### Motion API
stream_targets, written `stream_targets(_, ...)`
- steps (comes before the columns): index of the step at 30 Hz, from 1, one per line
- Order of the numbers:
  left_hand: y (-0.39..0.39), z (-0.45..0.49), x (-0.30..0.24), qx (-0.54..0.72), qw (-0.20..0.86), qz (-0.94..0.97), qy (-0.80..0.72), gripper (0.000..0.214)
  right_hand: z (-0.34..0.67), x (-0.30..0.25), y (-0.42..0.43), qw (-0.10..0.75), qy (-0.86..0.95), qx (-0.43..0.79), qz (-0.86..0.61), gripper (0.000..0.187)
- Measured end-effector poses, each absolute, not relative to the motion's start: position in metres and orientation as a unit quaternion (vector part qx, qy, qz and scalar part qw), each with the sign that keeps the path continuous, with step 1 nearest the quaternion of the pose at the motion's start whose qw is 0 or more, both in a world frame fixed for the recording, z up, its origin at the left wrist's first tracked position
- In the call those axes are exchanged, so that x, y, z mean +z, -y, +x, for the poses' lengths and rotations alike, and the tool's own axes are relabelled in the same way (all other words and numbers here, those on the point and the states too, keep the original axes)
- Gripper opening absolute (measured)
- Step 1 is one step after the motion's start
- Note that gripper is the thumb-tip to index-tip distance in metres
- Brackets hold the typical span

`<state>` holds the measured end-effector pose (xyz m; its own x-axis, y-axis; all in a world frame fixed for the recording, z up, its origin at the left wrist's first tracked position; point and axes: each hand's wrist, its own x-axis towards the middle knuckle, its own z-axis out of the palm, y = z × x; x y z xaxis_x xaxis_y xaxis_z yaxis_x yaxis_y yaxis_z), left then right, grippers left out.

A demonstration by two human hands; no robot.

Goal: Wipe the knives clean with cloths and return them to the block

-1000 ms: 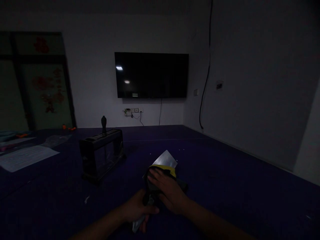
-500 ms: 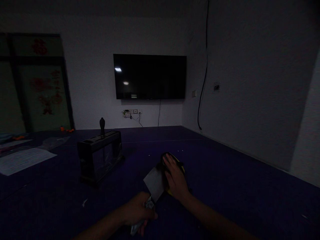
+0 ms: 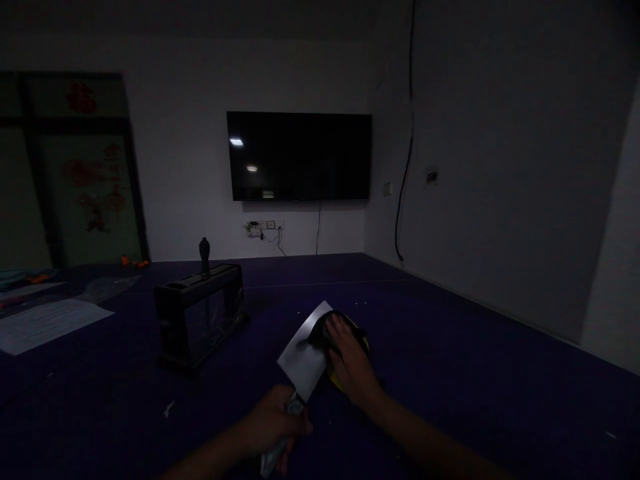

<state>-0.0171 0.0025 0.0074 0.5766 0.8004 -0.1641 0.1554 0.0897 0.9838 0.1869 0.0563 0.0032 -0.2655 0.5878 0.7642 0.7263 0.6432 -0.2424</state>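
Note:
The room is dim. My left hand [image 3: 274, 425] is closed around the handle of a cleaver [image 3: 305, 357], whose broad silver blade points up and away from me. My right hand [image 3: 351, 363] presses a dark cloth with a yellow edge [image 3: 345, 337] against the right side of the blade, fingers curled over the cloth. Both hands hover low over the dark blue surface [image 3: 450, 373].
A black knife block [image 3: 199, 313] with one dark handle [image 3: 204, 255] sticking up stands to the left. White sheets [image 3: 47, 321] lie at the far left. A black screen [image 3: 299, 156] hangs on the back wall, with a white wall at the right.
My right hand and the cloth slid from the lower blade up toward its far end. The blade tilted more toward the left and now shows more bare metal.

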Motion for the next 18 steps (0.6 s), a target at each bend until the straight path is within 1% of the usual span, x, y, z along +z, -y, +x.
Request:
stream_targets(2,-0.003,-0.017,0.007,0.271,0.635,0.615,-0.382,0.026,0.185,0.004,-0.053,0.429,0.809,-0.072,-0.395,0.057)
stream_targets(6,-0.003,-0.016,0.006,0.32,0.643,0.576,-0.391,0.029,0.182,0.002,-0.048,0.405,0.846,-0.063,-0.34,0.071)
stream_targets(8,-0.004,-0.016,0.004,0.344,0.646,0.555,-0.395,0.031,0.18,0.001,-0.047,0.397,0.864,-0.07,-0.303,0.073)
stream_targets(11,-0.006,-0.016,0.0,0.376,0.645,0.537,-0.393,0.032,0.177,0.001,-0.043,0.381,0.888,-0.09,-0.24,0.067)
stream_targets(14,-0.009,-0.017,-0.002,0.391,0.645,0.532,-0.385,0.035,0.172,0.005,-0.036,0.367,0.905,-0.122,-0.179,0.053)
stream_targets(18,-0.008,-0.017,-0.003,0.374,0.653,0.543,-0.374,0.031,0.166,0.01,-0.025,0.387,0.895,-0.187,-0.117,0.037)
